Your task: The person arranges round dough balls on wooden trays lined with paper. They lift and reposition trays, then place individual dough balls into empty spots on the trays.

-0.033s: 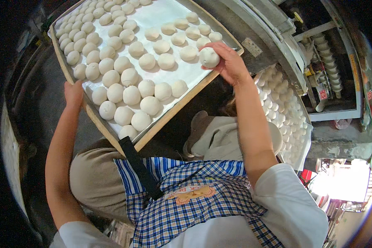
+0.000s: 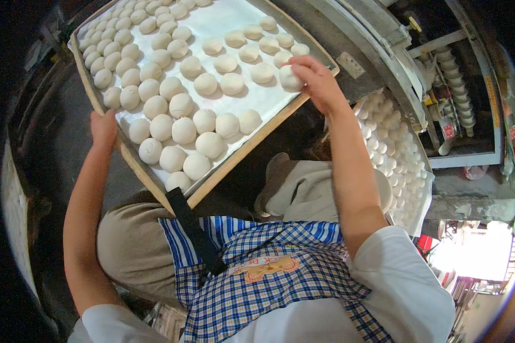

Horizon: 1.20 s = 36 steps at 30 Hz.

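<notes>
A wood-edged tray [image 2: 247, 153] lined with a pale sheet is tilted in front of me, bearing many round white dough balls [image 2: 210, 144]. At its left side, my left hand [image 2: 103, 129] is closed on the wooden rim. My right hand [image 2: 321, 86] is over the tray's near right corner, with thumb and fingers round one dough ball [image 2: 290, 79]. Flatter dough pieces [image 2: 232, 84] lie in loose rows just left of that hand. Plumper balls sit close together along the left and near sides. The fingers partly cover the held ball.
A second tray of dough pieces [image 2: 397, 166] stands low on the right, beyond my right forearm. Metal shelving [image 2: 463, 159] with stacked items rises at the far right. A black strap [image 2: 195, 231] crosses the tray's near corner and my checked apron [image 2: 269, 286].
The ball in my right hand has turned, so its creased face no longer shows. That hand has shifted slightly right. My left hand keeps its hold on the rim.
</notes>
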{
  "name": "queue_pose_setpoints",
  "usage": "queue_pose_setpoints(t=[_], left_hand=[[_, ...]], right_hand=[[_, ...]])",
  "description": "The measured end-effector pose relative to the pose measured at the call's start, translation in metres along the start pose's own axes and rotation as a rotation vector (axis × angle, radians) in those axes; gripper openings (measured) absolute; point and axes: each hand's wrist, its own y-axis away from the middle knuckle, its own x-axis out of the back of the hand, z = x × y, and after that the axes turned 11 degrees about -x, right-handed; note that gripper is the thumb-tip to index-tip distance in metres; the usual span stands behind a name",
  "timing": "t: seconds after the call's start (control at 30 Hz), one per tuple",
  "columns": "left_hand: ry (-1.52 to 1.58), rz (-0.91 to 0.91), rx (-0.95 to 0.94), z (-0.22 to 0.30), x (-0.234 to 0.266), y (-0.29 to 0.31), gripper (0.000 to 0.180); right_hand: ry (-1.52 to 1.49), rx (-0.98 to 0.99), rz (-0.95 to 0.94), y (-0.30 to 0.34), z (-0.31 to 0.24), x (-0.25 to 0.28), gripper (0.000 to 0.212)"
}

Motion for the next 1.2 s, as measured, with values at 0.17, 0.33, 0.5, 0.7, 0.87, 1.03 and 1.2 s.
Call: queue_pose_setpoints(t=[0.17, 0.33, 0.5, 0.7, 0.87, 1.03, 1.2], left_hand=[[0.048, -0.049, -0.025, -0.026, -0.002, -0.010, 0.049], [-0.062, -0.006, -0.008, -0.013, 0.000, -0.002, 0.051], [-0.084, -0.054, -0.006, -0.008, 0.002, -0.001, 0.053], [-0.085, -0.020, -0.003, -0.017, 0.000, -0.009, 0.053], [-0.073, 0.009, 0.057, 0.006, -0.005, 0.002, 0.052], [0.061, 0.002, 0.082, 0.024, 0.003, 0.013, 0.053], [-0.092, -0.013, 0.027, -0.011, -0.003, -0.005, 0.054]], right_hand=[[1.018, 0.392, 0.122, -0.024, 0.047, -0.019, 0.033], [1.177, 0.220, 0.120, -0.023, 0.058, -0.027, 0.033], [1.334, 0.105, 0.040, -0.027, 0.049, -0.026, 0.031], [1.174, 0.247, -0.133, 0.019, 0.028, -0.078, 0.037], [0.364, -0.136, -0.190, 0.014, 0.025, -0.043, 0.042], [-0.451, -0.215, -0.553, 0.036, 0.002, -0.031, 0.054], [-0.550, -0.244, -0.555, 0.036, 0.005, -0.025, 0.046]])
